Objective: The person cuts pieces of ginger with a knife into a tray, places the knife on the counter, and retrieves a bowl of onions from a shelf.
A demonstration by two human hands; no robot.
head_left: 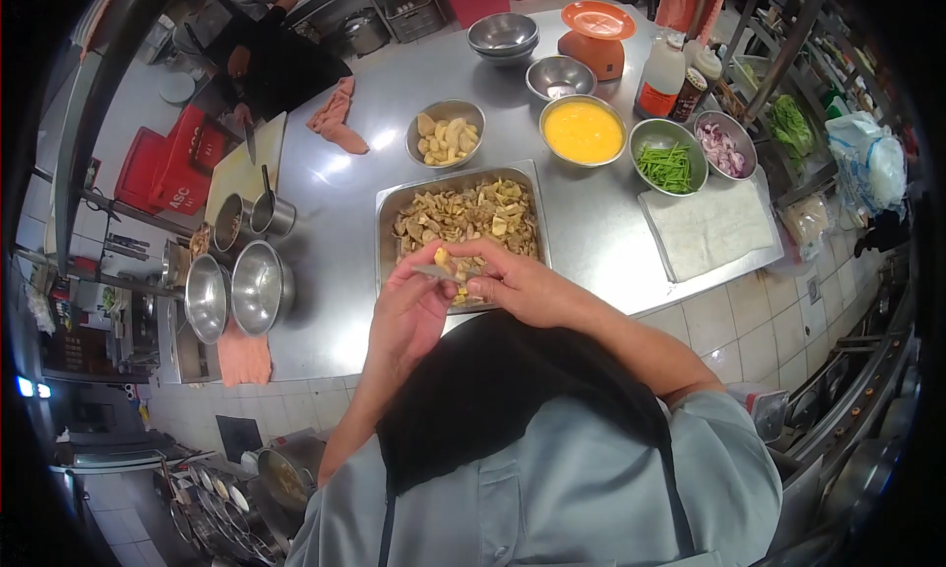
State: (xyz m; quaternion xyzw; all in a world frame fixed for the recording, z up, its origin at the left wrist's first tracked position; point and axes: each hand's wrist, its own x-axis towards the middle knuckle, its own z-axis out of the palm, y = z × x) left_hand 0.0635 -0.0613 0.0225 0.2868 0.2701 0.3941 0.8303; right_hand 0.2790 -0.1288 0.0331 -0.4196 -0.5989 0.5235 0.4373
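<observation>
My left hand [412,306] holds a small yellow piece [442,258] in its fingertips, above the near edge of a metal tray [541,207]. Close against it, my right hand [512,283] grips a small knife [432,270], its blade lying across the left fingers under the piece. Many brownish-yellow slices [473,215] fill the tray below. Behind the tray stands a metal bowl [411,153] of pale yellow peeled pieces [448,139].
Bowls of yellow liquid [584,131], green cut vegetables [665,167] and sliced onion [720,149] stand at the right, beside a white cloth [708,234]. Metal bowls [258,288] sit at the left. A person [266,60] holds a knife at a cutting board [229,181].
</observation>
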